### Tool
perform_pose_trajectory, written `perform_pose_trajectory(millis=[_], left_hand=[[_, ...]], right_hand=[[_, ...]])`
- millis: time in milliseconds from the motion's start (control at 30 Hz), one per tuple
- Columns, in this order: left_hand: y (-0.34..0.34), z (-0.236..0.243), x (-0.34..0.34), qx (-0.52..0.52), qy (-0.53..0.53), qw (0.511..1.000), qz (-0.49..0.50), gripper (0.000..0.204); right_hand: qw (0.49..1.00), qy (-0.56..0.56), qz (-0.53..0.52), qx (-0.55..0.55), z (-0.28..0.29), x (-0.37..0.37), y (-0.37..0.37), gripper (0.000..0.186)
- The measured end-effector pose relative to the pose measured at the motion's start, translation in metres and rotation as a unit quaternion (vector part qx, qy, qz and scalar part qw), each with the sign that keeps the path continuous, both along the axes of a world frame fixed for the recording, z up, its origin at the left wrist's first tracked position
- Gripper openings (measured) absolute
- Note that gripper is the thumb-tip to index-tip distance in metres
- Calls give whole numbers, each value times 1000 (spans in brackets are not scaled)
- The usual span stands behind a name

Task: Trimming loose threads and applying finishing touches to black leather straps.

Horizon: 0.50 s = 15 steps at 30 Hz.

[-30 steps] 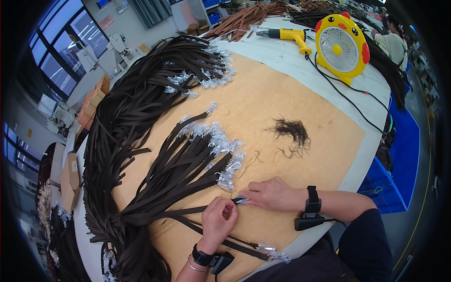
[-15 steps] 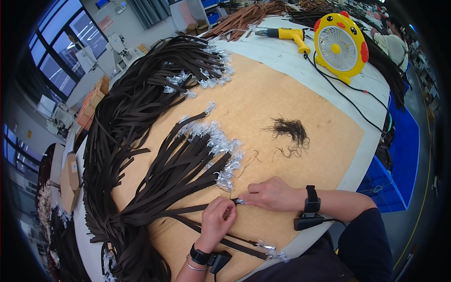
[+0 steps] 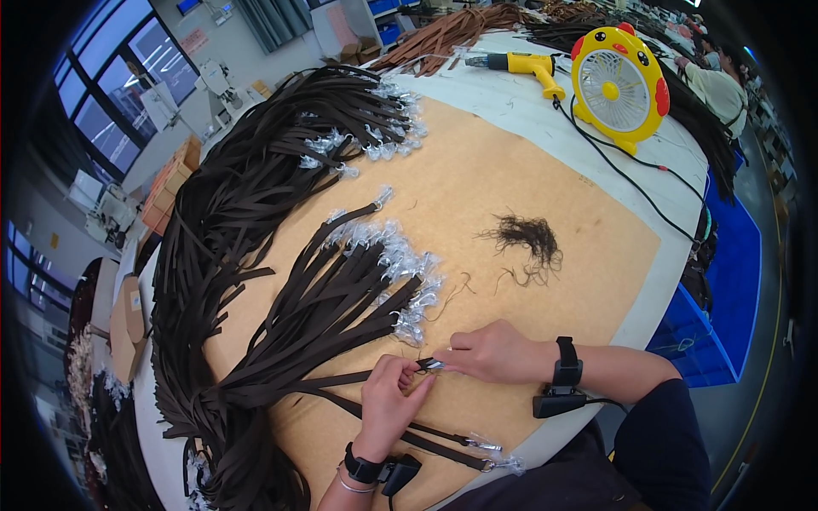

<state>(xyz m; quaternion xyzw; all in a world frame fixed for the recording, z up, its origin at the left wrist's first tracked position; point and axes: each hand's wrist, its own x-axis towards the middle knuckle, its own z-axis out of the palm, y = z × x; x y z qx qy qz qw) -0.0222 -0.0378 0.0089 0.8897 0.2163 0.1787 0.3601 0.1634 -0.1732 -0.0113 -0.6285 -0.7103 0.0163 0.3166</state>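
Note:
My left hand (image 3: pixel 394 400) is closed, its fingertips pinching a dark strap (image 3: pixel 345 379) near its end. My right hand (image 3: pixel 498 353) is closed around a small silvery piece (image 3: pixel 434 364) at that same end; its exact shape is mostly hidden by the fingers. Just beyond my hands a fan of dark straps (image 3: pixel 315 315) lies with metal clips wrapped in clear plastic (image 3: pixel 409 319). Two more straps (image 3: pixel 443 451) with wrapped clips stretch out below my hands, toward my body.
A thick heap of dark straps (image 3: pixel 230 187) curves along the left. Loose dark threads (image 3: pixel 530 243) lie on the tan board (image 3: pixel 588 264). Far right stand a yellow fan (image 3: pixel 612 89) and a yellow heat gun (image 3: pixel 528 65) with a cord. A blue bin (image 3: pixel 724 298) is beside the table.
My left hand has shifted slightly left, its thumb and fingers opening a little from their curl. More of the silvery piece shows between my hands. The right hand stays nearly in place.

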Motion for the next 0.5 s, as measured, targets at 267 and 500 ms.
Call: perform_pose_trajectory(millis=[267, 500], left_hand=[[-2, -6, 3, -31, -22, 999, 14, 7], [-2, -9, 3, -39, -28, 999, 13, 5]], right_hand=[[999, -20, 6, -37, 6, -1, 3, 20], [999, -4, 7, -48, 3, -2, 6, 19]])
